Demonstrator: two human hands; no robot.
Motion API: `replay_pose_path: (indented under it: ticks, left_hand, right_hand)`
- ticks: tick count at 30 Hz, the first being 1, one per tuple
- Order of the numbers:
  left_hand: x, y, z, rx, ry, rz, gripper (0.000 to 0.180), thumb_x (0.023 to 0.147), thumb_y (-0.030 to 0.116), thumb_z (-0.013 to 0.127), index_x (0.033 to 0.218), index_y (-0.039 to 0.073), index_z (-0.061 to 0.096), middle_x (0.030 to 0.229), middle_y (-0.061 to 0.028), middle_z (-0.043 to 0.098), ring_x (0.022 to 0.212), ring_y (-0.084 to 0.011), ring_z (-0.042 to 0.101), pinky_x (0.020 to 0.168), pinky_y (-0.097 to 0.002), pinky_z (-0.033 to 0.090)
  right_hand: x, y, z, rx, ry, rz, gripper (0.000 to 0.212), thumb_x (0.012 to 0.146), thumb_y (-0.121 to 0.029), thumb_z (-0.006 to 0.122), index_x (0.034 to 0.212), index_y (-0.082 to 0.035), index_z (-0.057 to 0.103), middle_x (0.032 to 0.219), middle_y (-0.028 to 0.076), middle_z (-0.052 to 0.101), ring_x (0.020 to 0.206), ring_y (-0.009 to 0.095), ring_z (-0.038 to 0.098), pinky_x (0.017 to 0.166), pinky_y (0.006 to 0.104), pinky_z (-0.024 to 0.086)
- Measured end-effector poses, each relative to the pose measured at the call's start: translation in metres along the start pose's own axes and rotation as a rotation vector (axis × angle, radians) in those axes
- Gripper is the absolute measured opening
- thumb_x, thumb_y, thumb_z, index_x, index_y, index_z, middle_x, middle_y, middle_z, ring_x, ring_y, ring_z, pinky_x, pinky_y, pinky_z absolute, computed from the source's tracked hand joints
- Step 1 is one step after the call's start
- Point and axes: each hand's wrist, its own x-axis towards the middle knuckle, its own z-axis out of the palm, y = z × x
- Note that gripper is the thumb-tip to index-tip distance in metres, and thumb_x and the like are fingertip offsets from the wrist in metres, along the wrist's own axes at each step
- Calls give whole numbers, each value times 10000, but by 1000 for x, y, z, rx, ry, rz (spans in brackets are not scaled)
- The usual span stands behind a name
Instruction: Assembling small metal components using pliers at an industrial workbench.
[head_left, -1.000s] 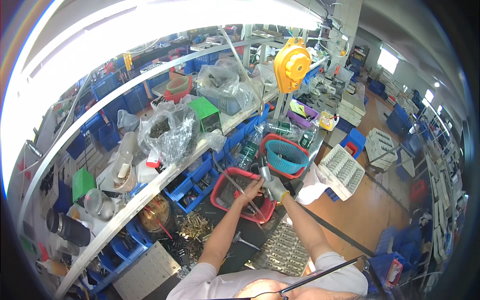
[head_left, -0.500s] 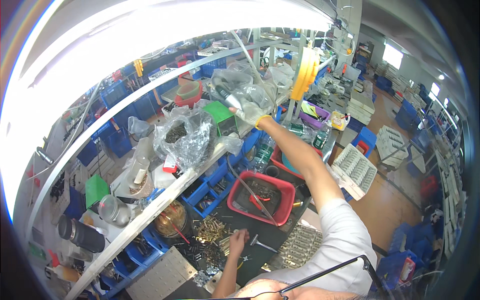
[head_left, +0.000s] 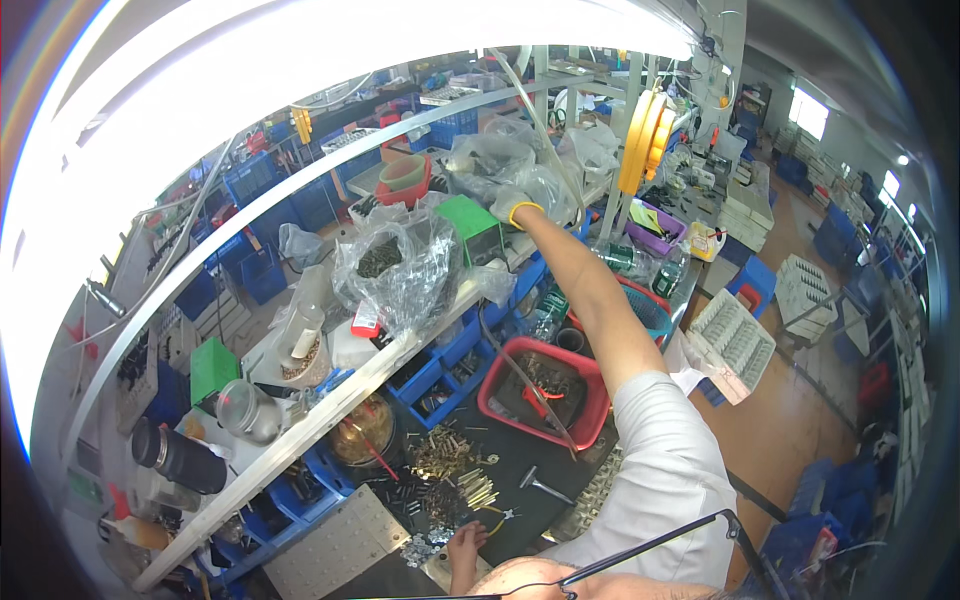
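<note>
My right arm stretches far up to the shelf. My right hand (head_left: 510,207), in a pale glove with a yellow cuff, is among clear plastic bags (head_left: 545,185) beside a green box (head_left: 472,228); its fingers are mostly hidden. Low on the bench, my bare left hand (head_left: 466,546) has loosely bent fingers, apart, with nothing visible in them. Close to it are yellow-handled pliers (head_left: 500,516), a row of brass strips (head_left: 477,489) and small silvery pieces (head_left: 420,549). Farther up lie a heap of brass parts (head_left: 440,452) and a small hammer (head_left: 546,485).
A red tub (head_left: 490,395) with a red-handled tool stands mid-bench. Left of it are blue bins (head_left: 425,385) and a round container (head_left: 360,430). A perforated metal plate (head_left: 335,540) lies at lower left. The shelf rail (head_left: 300,435) crosses the bench; a yellow hanging reel (head_left: 645,140) is above.
My right hand has moved behind the green box; the dark cylindrical tool it held no longer shows. My left hand has drawn back toward me from the brass strips. The view has shifted slightly.
</note>
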Motion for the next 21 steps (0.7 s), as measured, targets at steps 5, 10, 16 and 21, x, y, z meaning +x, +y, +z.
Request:
replay_pose_path:
  ticks: [5,10,16,21]
  left_hand:
    - [-3,1,-1,-6,22,-56,262,1058,188,571,1183,-7,692,1029,-129,754,863,-212,742,749,-315,590]
    - [6,-5,1,35,-27,14,280,1064,227,589,1178,-6,694,1019,-122,748,856,-202,732,749,-312,587]
    - [-5,-9,-13,-17,47,68,260,1060,159,566,1162,-51,681,969,-114,737,781,-163,704,687,-278,562]
    - [-55,-8,3,142,120,107,275,1056,210,586,1149,-25,694,978,-100,742,804,-143,705,694,-258,548]
  right_hand:
    - [-20,30,5,-33,-6,-65,383,858,-223,591,1198,-171,759,1226,188,715,1181,383,655,1030,437,499]
    - [-81,68,-11,374,147,-343,344,903,-204,620,1197,-65,735,1129,156,758,1041,274,719,936,391,541]
    - [-232,81,-26,685,172,-51,327,991,-251,626,1182,1,710,997,96,763,825,146,715,781,300,548]
    - [-412,133,60,612,-215,471,477,959,-429,657,1081,30,707,689,114,689,707,231,703,707,360,546]
